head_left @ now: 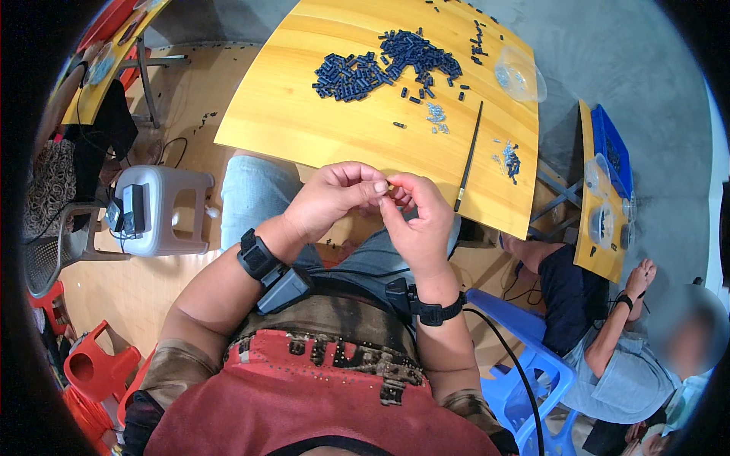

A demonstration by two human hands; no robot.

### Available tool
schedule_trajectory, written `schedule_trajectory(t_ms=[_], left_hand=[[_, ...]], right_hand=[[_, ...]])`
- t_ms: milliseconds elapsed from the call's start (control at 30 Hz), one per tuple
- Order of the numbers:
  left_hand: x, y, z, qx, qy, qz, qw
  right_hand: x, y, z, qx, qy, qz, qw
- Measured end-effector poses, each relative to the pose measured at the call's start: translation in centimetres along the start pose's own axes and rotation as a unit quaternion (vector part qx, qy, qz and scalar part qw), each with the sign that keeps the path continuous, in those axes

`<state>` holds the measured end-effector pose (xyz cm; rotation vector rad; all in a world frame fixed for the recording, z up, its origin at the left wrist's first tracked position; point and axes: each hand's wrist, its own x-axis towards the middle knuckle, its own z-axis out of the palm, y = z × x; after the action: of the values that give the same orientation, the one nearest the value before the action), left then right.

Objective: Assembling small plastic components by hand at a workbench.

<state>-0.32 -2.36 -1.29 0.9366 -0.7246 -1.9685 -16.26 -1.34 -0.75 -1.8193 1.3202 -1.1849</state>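
My left hand (338,195) and my right hand (417,215) meet just off the near edge of the yellow table (296,114). Thumbs and fingers of both are pinched together around something too small to make out. Farther back on the table lies a large heap of small black cylindrical parts (418,55), with another pile of black parts (346,78) joined to its left. Small clear or silvery pieces (436,114) lie in front of the heap. To the right, a thin black brush-like stick (471,152) rests beside a small cluster of dark and silvery bits (511,161).
A clear plastic bowl (518,74) sits at the table's right edge. On the left stands a grey-white stool (167,209) with black devices on it. At right, a seated person (623,357) is near a blue chair (532,372) and another table holding a blue tray (610,148).
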Motion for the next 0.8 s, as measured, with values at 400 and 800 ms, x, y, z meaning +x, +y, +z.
schedule_trajectory(t_ms=[400, 800], left_hand=[[0.6, -0.2, -0.5, 0.031, -0.002, -0.008, 0.999], [3.0, 0.1, -2.4, 0.029, 0.072, 0.024, 0.997]], right_hand=[[0.6, 0.2, 0.0, -0.039, -0.023, -0.006, 0.999], [7.2, 7.0, -3.7, -0.166, 0.062, 0.073, 0.981]])
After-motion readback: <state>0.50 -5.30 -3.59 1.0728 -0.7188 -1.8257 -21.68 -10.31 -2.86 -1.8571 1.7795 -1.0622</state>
